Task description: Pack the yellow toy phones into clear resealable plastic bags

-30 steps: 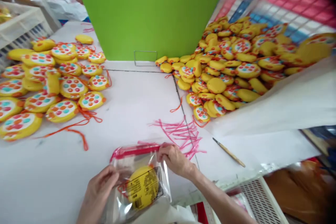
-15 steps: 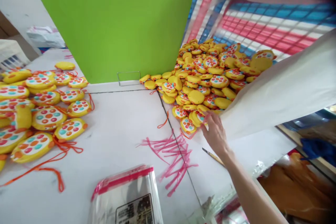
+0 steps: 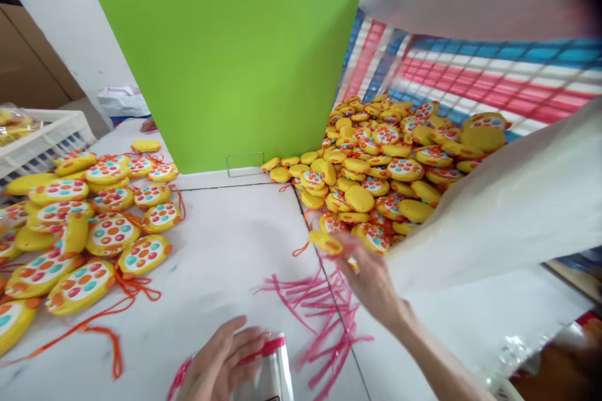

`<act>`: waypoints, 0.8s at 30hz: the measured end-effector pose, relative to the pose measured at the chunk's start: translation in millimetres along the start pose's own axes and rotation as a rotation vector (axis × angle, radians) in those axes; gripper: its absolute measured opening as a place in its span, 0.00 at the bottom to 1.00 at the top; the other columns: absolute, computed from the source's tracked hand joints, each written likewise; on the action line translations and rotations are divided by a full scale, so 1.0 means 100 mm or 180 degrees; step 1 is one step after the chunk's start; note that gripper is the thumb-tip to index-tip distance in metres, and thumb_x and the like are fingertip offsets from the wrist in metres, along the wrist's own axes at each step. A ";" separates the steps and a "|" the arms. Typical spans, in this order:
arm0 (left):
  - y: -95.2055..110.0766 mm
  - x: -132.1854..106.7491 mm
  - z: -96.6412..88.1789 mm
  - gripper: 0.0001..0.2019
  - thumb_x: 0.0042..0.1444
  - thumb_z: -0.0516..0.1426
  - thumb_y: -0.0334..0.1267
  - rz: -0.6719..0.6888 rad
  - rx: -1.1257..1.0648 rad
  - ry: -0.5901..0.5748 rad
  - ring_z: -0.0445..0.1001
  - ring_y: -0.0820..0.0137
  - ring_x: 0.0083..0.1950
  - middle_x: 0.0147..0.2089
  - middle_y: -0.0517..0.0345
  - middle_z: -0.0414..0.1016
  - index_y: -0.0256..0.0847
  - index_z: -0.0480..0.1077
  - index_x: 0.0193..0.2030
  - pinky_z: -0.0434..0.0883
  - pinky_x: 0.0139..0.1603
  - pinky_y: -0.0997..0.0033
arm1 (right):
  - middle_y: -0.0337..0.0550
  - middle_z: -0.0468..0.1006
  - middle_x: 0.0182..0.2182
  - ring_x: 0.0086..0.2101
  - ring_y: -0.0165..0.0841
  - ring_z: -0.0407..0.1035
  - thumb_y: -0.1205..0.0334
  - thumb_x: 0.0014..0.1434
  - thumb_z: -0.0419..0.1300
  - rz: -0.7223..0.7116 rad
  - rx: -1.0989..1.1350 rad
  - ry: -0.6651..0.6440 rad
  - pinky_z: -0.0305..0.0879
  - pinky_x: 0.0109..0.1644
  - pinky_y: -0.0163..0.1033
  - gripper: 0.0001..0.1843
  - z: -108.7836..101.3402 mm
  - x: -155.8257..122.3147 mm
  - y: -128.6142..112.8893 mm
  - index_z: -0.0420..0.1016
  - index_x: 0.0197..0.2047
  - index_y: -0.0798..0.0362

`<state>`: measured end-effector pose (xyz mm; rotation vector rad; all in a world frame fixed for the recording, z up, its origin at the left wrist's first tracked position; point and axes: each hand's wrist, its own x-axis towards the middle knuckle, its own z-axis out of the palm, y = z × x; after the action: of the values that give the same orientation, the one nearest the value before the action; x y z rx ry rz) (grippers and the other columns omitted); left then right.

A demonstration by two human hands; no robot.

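Note:
My right hand (image 3: 376,285) pinches a yellow oval toy (image 3: 324,242) in front of the heap, its fingers closed and slightly blurred. Similar yellow toys (image 3: 360,198), many with white panels of coloured dots, lie piled just beyond. At the bottom, my left hand (image 3: 223,357) reaches over a stack of clear plastic bags (image 3: 273,379) with a pink-red top strip. Its fingers are stretched out, and whether they touch the bags I cannot tell. Thin pink strips (image 3: 324,319) are scattered between the two hands.
A green board (image 3: 226,62) stands upright at the back. More dotted toys (image 3: 113,233) with orange cords (image 3: 115,341) lie at left, near a white crate (image 3: 70,128). White sheeting (image 3: 508,200) slopes down on the right, before a striped cloth behind mesh (image 3: 493,81).
My right hand has drawn back leftward from the heap with a yellow toy in it. My left hand has come into view over the plastic bags. The camera view has shifted.

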<state>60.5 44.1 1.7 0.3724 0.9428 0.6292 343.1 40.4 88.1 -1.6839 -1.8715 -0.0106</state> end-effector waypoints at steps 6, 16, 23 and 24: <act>0.20 0.19 0.30 0.15 0.54 0.59 0.41 0.0094 -0.0736 -0.0479 0.76 0.63 0.41 0.46 0.49 0.75 0.39 0.69 0.47 0.75 0.39 0.62 | 0.48 0.67 0.55 0.57 0.37 0.60 0.72 0.60 0.54 -0.0447 0.1205 -0.1421 0.60 0.60 0.45 0.23 0.26 -0.17 -0.81 0.63 0.58 0.49; 0.32 0.15 -0.13 0.11 0.41 0.63 0.32 0.0791 -0.0601 0.0575 0.75 0.71 0.30 0.28 0.55 0.76 0.35 0.70 0.34 0.72 0.31 0.73 | 0.45 0.77 0.34 0.36 0.37 0.72 0.64 0.62 0.51 0.0763 0.1046 -0.1694 0.70 0.40 0.41 0.11 0.48 -0.54 -0.36 0.74 0.39 0.52; 0.49 0.06 -0.50 0.15 0.37 0.65 0.36 0.1791 -0.0034 0.1588 0.74 0.71 0.34 0.30 0.59 0.76 0.36 0.70 0.34 0.71 0.41 0.70 | 0.49 0.73 0.45 0.44 0.40 0.69 0.65 0.61 0.51 0.0531 0.0589 -0.1517 0.68 0.46 0.46 0.13 0.57 -0.30 -0.40 0.70 0.49 0.51; 0.52 0.03 -0.50 0.14 0.38 0.65 0.36 0.1860 -0.0008 0.1590 0.74 0.72 0.35 0.30 0.60 0.76 0.37 0.70 0.34 0.70 0.41 0.70 | 0.48 0.73 0.45 0.45 0.40 0.69 0.65 0.61 0.51 0.0460 0.0679 -0.1584 0.68 0.47 0.46 0.14 0.56 -0.23 -0.42 0.69 0.49 0.51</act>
<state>2.8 86.4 1.5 0.5057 1.3185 1.2974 280.8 33.7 48.8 -1.7744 -1.9979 0.7000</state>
